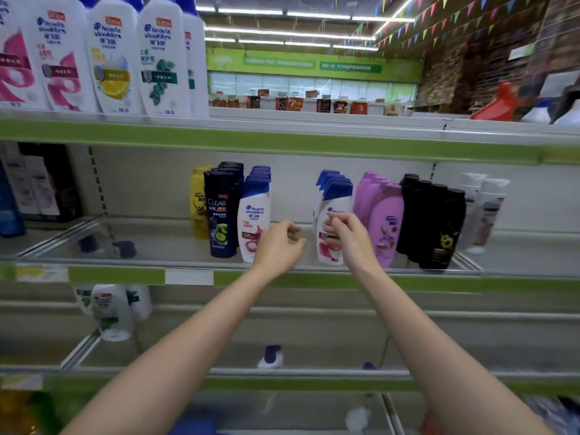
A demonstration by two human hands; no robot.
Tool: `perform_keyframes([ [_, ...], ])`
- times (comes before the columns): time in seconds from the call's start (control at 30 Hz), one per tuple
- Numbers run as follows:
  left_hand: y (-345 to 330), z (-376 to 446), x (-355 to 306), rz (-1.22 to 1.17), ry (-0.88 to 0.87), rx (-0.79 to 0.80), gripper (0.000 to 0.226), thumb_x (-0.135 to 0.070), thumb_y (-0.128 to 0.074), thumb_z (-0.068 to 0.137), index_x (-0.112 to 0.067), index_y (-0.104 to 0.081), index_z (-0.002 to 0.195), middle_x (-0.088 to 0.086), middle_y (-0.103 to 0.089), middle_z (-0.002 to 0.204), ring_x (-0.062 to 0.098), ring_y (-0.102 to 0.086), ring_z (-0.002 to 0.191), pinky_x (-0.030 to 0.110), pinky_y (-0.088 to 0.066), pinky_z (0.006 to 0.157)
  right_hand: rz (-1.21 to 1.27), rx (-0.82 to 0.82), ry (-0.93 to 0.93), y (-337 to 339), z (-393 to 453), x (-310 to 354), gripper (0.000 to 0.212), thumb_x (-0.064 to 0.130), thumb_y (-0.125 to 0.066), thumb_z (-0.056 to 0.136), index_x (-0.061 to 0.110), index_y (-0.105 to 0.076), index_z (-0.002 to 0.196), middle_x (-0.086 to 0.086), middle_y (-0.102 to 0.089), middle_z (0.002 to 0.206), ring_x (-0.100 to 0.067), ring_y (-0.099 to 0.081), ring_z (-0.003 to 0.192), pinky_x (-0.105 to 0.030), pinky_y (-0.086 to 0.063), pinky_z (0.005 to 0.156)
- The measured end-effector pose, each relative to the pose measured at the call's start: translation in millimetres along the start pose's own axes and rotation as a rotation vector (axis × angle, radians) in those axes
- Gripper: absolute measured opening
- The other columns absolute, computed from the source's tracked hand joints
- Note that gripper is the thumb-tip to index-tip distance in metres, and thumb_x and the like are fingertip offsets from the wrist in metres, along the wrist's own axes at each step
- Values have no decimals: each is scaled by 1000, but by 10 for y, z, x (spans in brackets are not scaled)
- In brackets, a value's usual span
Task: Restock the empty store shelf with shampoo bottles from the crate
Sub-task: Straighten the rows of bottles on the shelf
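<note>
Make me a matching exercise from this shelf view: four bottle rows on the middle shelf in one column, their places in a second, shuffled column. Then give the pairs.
Things:
1. yellow bottles
2. CLEAR bottles
3. purple bottles
4. black bottles

Places:
A. directly right of the purple row
B. far left end of the group
C. just right of the white bottle at the right hand
D. between the yellow row and a white, blue-capped row

Pairs: 1-B, 2-D, 3-C, 4-A
</note>
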State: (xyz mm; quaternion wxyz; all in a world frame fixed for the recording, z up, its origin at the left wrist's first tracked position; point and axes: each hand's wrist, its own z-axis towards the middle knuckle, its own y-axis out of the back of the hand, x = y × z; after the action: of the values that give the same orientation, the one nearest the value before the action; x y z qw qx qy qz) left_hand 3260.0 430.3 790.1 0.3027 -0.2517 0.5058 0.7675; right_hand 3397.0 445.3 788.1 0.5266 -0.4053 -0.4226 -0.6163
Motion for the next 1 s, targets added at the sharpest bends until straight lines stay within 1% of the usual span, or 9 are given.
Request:
perform_keyframes([
  [0.1,-114,15,-109,-41,44,44,52,-26,-61,90,-8,-45,136,6,-54,135,19,-51,123,31,-39,103,-138,-64,75,210,21,-158,33,12,-48,95,11,-44,128,-8,-48,133,-14,-50,115,-33,-44,101],
  [0.23,-317,114,-183,-111,94,153,79,-29,-67,84,-10,-24,147,9,-36,150,25,-39,136,46,-35,111,-93,12,12,280,157,-307,83,0,-58,81,17,-15,149,-4,-21,156,-19,-24,143,-47,-25,117],
  [0.37,-417,274,-201,-200,125,275,94,-19,-70,82,-13,-6,151,10,-20,157,26,-29,142,44,-29,115,-33,129,-187,277,316,-392,121,5,-66,52,24,0,151,-9,-25,155,-29,-32,139,-53,-27,115],
  [0.47,-450,356,-201,-408,107,366,89,-10,-64,87,-7,-2,151,8,-23,155,24,-31,140,32,-31,111,44,175,-247,250,398,-448,101,-7,-60,67,19,-9,151,-13,-47,141,-28,-48,125,-51,-36,109],
  [0.53,-522,403,-204,-433,63,343,71,-5,-58,89,-8,-17,147,10,-41,145,25,-43,132,28,-39,100,63,197,-228,233,462,-486,78,-18,-46,78,13,-24,146,-9,-60,120,-23,-59,103,-43,-51,89],
  [0.63,-639,468,-206,-308,2,198,55,-4,-55,90,-10,-32,138,9,-54,130,25,-53,120,24,-43,87,62,244,-210,212,507,-418,64,-21,-37,82,17,-39,134,-3,-60,98,-13,-57,82,-22,-47,62],
  [0.73,-729,495,-215,-193,0,67,48,-8,-56,90,-10,-37,134,11,-59,122,28,-58,112,33,-50,88,46,258,-223,223,535,-388,52,-17,-35,88,19,-43,125,-1,-57,81,-9,-51,65,-14,-42,47],
  [0.9,-799,473,-198,-163,-6,28,52,-9,-60,86,-7,-35,132,11,-56,120,25,-58,106,21,-48,68,314,47,-259,215,548,-420,28,-11,-32,84,10,-48,91,-5,-57,77,-11,-54,54,-17,-40,40],
  [1.0,-782,479,-198,-215,2,85,63,-11,-69,80,-7,-33,132,8,-55,117,18,-57,97,11,-45,56,515,-151,-262,192,742,-440,24,23,-37,96,8,-54,106,-9,-66,93,-12,-68,70,-22,-53,55],
])
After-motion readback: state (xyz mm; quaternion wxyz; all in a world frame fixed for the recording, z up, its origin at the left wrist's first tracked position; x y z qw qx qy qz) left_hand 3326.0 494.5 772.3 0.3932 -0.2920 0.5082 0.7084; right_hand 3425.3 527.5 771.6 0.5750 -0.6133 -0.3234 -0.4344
